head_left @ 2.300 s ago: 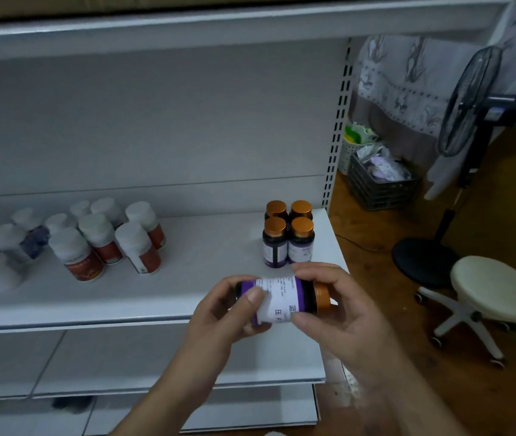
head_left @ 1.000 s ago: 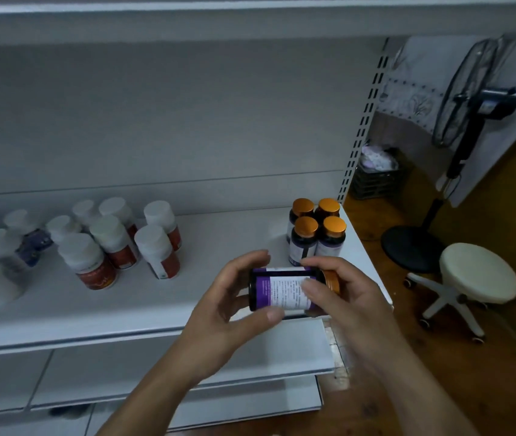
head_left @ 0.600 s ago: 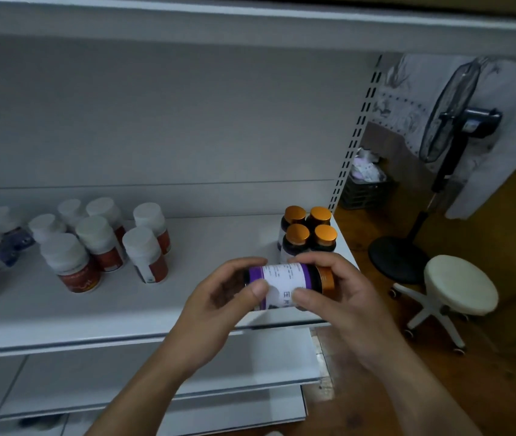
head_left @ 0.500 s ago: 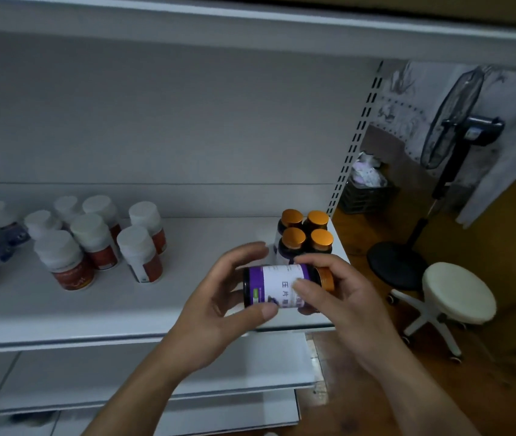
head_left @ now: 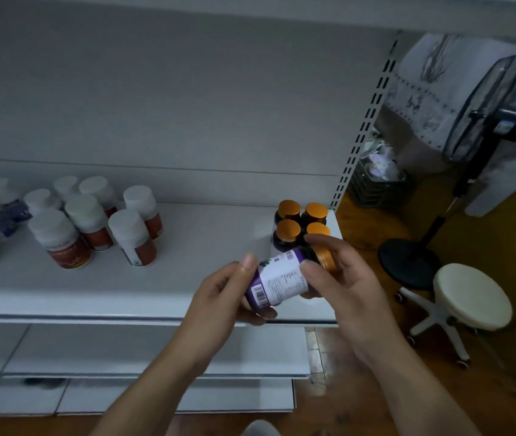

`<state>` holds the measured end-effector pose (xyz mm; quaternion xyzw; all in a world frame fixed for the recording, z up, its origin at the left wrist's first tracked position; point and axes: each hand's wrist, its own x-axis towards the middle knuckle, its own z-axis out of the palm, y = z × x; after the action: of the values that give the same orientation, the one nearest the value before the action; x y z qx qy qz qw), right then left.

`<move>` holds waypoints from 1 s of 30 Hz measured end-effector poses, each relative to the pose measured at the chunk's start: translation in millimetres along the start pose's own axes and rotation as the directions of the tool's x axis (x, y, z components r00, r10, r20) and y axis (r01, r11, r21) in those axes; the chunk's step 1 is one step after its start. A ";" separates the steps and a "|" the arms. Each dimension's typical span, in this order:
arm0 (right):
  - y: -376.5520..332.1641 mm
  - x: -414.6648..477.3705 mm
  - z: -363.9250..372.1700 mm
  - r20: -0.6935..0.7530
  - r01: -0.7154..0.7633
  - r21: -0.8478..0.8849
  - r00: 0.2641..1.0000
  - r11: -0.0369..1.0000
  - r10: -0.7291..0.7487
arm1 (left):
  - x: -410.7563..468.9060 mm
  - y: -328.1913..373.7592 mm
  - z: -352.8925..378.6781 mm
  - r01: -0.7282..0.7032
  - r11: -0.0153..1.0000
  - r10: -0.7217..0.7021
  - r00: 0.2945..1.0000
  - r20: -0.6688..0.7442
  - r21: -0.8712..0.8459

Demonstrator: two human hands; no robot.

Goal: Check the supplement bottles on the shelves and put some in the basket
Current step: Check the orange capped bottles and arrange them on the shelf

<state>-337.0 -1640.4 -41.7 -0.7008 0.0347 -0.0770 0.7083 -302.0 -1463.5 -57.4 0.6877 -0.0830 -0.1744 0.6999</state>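
**Purple-label bottle held in both hands**

On the shelf (head_left: 187, 278) I see white-capped bottles (head_left: 130, 237) at left. My left hand (head_left: 222, 297) grips the purple-label bottle's (head_left: 281, 280) base; my right hand (head_left: 344, 278) clasps its orange-cap end, tilted, in front of four orange-capped bottles (head_left: 288, 231).

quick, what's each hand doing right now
Left hand: closed on the base end of the purple-label bottle.
Right hand: closed on its cap end.

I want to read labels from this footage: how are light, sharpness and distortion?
Head view: dim, bluish light; the held bottle shows a barcode, but its small print is unreadable; white-capped bottles at left smear; the shelf upright leans from wide-angle distortion.
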 end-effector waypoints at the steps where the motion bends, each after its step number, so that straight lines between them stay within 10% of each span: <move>1: 1.4 1.3 1.5 -0.011 -0.005 0.005 1.000 1.000 0.005 | -1.2 -0.1 0.7 0.007 1.000 -0.007 1.000 0.011 0.008; 13: 11.7 4.0 19.4 0.024 0.057 -0.293 0.998 0.954 -0.052 | -9.7 -15.8 -13.5 -0.062 0.986 0.034 0.983 0.179 0.154; 23: 3.3 30.5 26.1 -0.058 0.073 -0.485 0.992 0.871 -0.116 | -1.8 -31.6 -19.3 -0.092 0.948 0.106 0.994 -0.030 0.306; 30: 9.6 75.3 15.3 -0.028 0.044 -0.911 0.985 0.410 -0.170 | 2.5 -42.7 -29.7 -0.026 0.964 0.043 0.997 -0.060 0.265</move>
<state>-259.7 -1637.1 -46.6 -0.9668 0.0669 -0.1317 0.2083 -294.7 -1436.5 -101.2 0.7787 -0.0947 -0.1269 0.6071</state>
